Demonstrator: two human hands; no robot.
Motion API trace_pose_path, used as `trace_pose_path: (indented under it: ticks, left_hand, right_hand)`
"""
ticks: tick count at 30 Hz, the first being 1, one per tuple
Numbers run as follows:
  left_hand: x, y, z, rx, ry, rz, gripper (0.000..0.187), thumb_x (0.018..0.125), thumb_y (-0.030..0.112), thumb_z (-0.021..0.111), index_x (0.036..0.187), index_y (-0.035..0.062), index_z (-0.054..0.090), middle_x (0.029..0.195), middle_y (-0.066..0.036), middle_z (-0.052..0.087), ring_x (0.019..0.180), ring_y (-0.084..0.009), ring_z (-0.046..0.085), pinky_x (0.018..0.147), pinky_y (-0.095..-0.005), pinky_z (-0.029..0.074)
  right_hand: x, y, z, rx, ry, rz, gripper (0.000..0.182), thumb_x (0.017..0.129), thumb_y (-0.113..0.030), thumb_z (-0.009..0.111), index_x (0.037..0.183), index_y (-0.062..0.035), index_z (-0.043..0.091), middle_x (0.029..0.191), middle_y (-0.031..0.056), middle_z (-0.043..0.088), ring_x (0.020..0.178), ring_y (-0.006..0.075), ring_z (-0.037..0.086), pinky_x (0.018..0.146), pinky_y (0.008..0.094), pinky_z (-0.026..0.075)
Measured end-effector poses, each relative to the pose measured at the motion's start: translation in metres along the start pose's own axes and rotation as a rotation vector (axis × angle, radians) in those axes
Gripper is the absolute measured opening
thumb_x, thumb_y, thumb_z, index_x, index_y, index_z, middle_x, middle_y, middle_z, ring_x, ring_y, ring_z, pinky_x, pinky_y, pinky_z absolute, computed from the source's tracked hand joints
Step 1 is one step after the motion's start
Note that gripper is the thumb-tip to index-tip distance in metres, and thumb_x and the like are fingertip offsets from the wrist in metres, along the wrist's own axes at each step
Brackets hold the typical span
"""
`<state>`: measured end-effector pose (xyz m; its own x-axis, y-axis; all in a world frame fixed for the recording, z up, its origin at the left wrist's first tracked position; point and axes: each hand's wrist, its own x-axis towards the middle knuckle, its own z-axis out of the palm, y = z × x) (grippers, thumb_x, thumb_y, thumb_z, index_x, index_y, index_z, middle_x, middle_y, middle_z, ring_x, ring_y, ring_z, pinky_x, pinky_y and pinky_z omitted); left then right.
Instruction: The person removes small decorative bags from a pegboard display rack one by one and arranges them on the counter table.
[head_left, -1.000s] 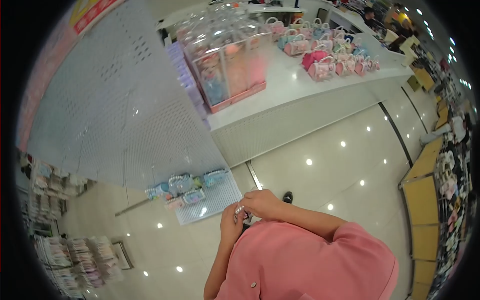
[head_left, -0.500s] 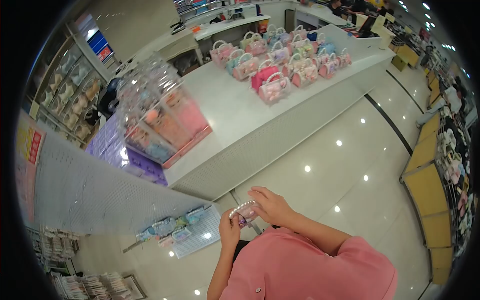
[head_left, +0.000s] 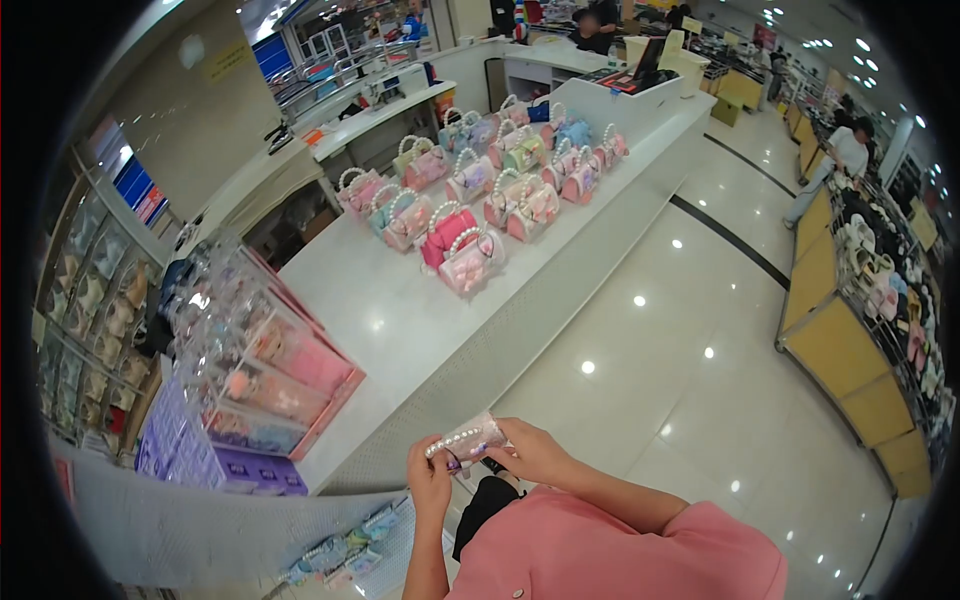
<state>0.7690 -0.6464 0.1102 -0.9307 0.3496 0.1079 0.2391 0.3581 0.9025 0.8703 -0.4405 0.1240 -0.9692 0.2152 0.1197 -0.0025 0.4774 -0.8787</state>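
Note:
Between my two hands, in front of my pink shirt, is a small pale-pink handbag [head_left: 484, 431] with a string of white pearl beads as its handle. My left hand [head_left: 430, 470] is closed on its left end, near a dark purple detail. At the other end my right hand [head_left: 533, 455] grips the bag's right side, thumb toward me. Beyond them, on the white counter [head_left: 345, 290], several similar pearl-handled bags stand in rows, the nearest being a light-pink bag [head_left: 472, 265] beside a hot-pink bag [head_left: 447, 238].
Clear-wrapped doll boxes [head_left: 290, 375] stand at the counter's left end above purple boxes [head_left: 215, 445]. Low on the left, a white perforated shelf [head_left: 385, 545] holds more small bags. To the right, a yellow-sided display [head_left: 850, 365] carries shoes, with a person [head_left: 850, 160] beside it.
My view has shifted, so the counter and its bags sit lower and further left. My right hand has moved from the bag's top to its side, and the bag's front now shows more.

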Motion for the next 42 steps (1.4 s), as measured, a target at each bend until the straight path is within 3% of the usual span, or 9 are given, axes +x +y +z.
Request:
trace_pose_path:
  ticks: [8, 12, 15, 18, 20, 24, 28, 34, 42]
  left_hand:
    - [0.120, -0.011, 0.020, -0.069, 0.062, 0.083, 0.024, 0.095, 0.001, 0.057, 0.116, -0.0023, 0.065, 0.117, -0.019, 0.064, 0.113, -0.0337, 0.062, 0.100, -0.0401, 0.048]
    - [0.181, -0.026, 0.017, -0.102, 0.091, 0.051, 0.026, 0.094, 0.001, 0.056, 0.119, -0.0020, 0.064, 0.122, -0.019, 0.062, 0.118, -0.0337, 0.059, 0.103, -0.0405, 0.047]
    - [0.220, -0.027, 0.016, 0.001, 0.120, 0.121, 0.027, 0.095, 0.000, 0.053, 0.120, -0.0035, 0.064, 0.122, -0.017, 0.061, 0.109, -0.0288, 0.062, 0.096, -0.0374, 0.050]
    - [0.249, -0.041, 0.019, 0.110, 0.114, 0.138, 0.028, 0.094, 0.003, 0.054, 0.119, -0.0032, 0.064, 0.125, -0.019, 0.061, 0.115, -0.0338, 0.060, 0.101, -0.0410, 0.047]
    - [0.261, -0.044, 0.018, 0.098, 0.093, 0.107, 0.032, 0.093, 0.003, 0.057, 0.123, -0.0031, 0.062, 0.133, -0.023, 0.056, 0.124, -0.0388, 0.055, 0.108, -0.0442, 0.042]
    - [0.274, -0.051, 0.027, 0.131, 0.175, 0.086, 0.045, 0.092, 0.007, 0.059, 0.136, -0.0044, 0.054, 0.145, -0.028, 0.046, 0.136, -0.0439, 0.046, 0.116, -0.0463, 0.036]
    - [0.264, -0.046, 0.034, 0.122, 0.291, 0.029, 0.069, 0.098, 0.020, 0.065, 0.152, -0.0083, 0.032, 0.153, -0.031, 0.037, 0.145, -0.0428, 0.037, 0.120, -0.0452, 0.031]
    - [0.231, -0.060, 0.061, -0.194, 0.405, -0.184, 0.074, 0.101, 0.030, 0.066, 0.152, -0.0089, 0.031, 0.148, -0.027, 0.043, 0.138, -0.0368, 0.045, 0.117, -0.0412, 0.034]
    - [0.261, -0.082, 0.061, -0.140, 0.400, -0.180, 0.064, 0.101, 0.034, 0.067, 0.144, -0.0066, 0.042, 0.136, -0.022, 0.053, 0.125, -0.0312, 0.055, 0.109, -0.0401, 0.041]
  right_hand:
    - [0.119, 0.002, -0.014, -0.012, 0.025, 0.060, 0.051, 0.095, -0.025, 0.072, 0.135, 0.0015, 0.055, 0.119, 0.0215, 0.064, 0.104, 0.0331, 0.070, 0.085, 0.0403, 0.059]
    - [0.186, 0.006, -0.004, 0.051, 0.052, 0.036, 0.056, 0.095, -0.023, 0.073, 0.140, 0.0016, 0.051, 0.120, 0.0218, 0.064, 0.103, 0.0316, 0.070, 0.088, 0.0400, 0.057]
    - [0.231, 0.028, 0.011, 0.038, 0.058, 0.043, 0.063, 0.093, -0.021, 0.074, 0.144, 0.0029, 0.046, 0.124, 0.0222, 0.062, 0.104, 0.0318, 0.069, 0.090, 0.0401, 0.057]
    - [0.256, 0.047, 0.024, 0.127, 0.065, 0.080, 0.068, 0.092, -0.018, 0.075, 0.147, 0.0037, 0.043, 0.128, 0.0225, 0.060, 0.107, 0.0312, 0.068, 0.090, 0.0394, 0.056]
    - [0.267, 0.045, 0.023, 0.181, 0.046, 0.156, 0.061, 0.094, -0.016, 0.074, 0.144, 0.0038, 0.045, 0.129, 0.0213, 0.060, 0.111, 0.0270, 0.067, 0.094, 0.0388, 0.055]
    - [0.280, 0.085, 0.039, 0.128, 0.072, 0.014, 0.060, 0.093, -0.011, 0.074, 0.146, -0.0012, 0.046, 0.129, 0.0170, 0.061, 0.116, 0.0242, 0.065, 0.095, 0.0372, 0.054]
    - [0.306, 0.070, 0.024, 0.173, -0.032, 0.047, 0.062, 0.093, -0.012, 0.073, 0.146, -0.0013, 0.044, 0.127, 0.0156, 0.064, 0.113, 0.0261, 0.066, 0.094, 0.0378, 0.056]
    - [0.321, 0.090, 0.027, 0.170, -0.124, -0.027, 0.064, 0.095, -0.012, 0.072, 0.149, 0.0010, 0.040, 0.132, 0.0160, 0.059, 0.116, 0.0230, 0.063, 0.098, 0.0359, 0.055]
    - [0.351, 0.109, 0.033, 0.143, -0.199, -0.101, 0.064, 0.093, -0.002, 0.070, 0.149, 0.0017, 0.038, 0.127, 0.0122, 0.057, 0.116, 0.0187, 0.061, 0.092, 0.0308, 0.053]
